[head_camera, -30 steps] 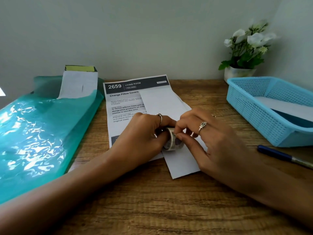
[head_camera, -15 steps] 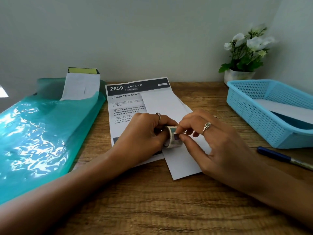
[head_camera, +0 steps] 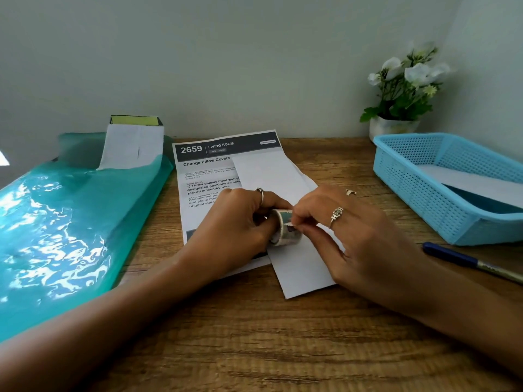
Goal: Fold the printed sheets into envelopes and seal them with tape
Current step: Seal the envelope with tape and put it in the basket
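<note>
The left hand grips the tape roll above the folded sheet on the wooden table, while the right hand pinches the roll's edge with its fingertips.

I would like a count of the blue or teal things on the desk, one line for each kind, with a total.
Teal shiny plastic sheet: 1
Light blue perforated plastic basket: 1
Dark blue pen: 1
Total: 3
</note>
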Tool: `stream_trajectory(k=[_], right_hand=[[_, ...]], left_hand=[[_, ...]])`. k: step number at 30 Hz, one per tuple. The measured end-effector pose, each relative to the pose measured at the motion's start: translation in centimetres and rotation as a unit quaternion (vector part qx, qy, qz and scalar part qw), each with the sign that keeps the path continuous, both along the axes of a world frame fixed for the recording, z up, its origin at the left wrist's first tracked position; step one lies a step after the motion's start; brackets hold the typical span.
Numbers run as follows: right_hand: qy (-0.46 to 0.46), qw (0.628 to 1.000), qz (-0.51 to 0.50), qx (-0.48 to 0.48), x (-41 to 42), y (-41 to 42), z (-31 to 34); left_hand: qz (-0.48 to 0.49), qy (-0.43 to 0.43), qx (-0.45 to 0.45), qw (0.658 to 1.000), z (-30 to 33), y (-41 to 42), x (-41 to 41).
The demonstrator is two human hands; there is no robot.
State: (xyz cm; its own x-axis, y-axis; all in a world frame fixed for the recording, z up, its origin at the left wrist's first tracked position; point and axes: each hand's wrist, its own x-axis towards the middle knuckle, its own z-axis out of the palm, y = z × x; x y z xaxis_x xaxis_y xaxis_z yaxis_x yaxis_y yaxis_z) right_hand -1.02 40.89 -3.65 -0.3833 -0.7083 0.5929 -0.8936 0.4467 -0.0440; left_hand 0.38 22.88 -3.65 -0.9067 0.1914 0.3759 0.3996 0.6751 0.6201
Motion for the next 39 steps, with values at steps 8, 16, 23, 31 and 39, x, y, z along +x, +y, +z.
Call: stream_trajectory(k=[8,16,23,31,39], right_hand=[[0.000,1.000,0.007,-0.014,0.0,0.1,0.1],[-0.018,0.999,0.037,0.020,-0.4,0.6,0.4],[-0.039,0.996,0.046,0.061,-0.5,1.4,1.2],[-0.041,0.995,0.074,0.052,-0.1,1.7,1.7],[-0.075,0.996,0.034,-0.018,-0.1,2.4,2.7]], left_hand=[[0.007,-0.092,0.103,0.990,-0.1,-0.4,-0.6],[0.014,-0.130,0.126,0.983,-0.2,-0.5,-0.9],[0.022,-0.146,0.136,0.980,-0.1,-0.4,-1.0],[0.037,-0.161,0.157,0.974,-0.1,-0.5,-1.1],[0.037,-0.169,0.161,0.972,-0.2,-0.4,-1.2]])
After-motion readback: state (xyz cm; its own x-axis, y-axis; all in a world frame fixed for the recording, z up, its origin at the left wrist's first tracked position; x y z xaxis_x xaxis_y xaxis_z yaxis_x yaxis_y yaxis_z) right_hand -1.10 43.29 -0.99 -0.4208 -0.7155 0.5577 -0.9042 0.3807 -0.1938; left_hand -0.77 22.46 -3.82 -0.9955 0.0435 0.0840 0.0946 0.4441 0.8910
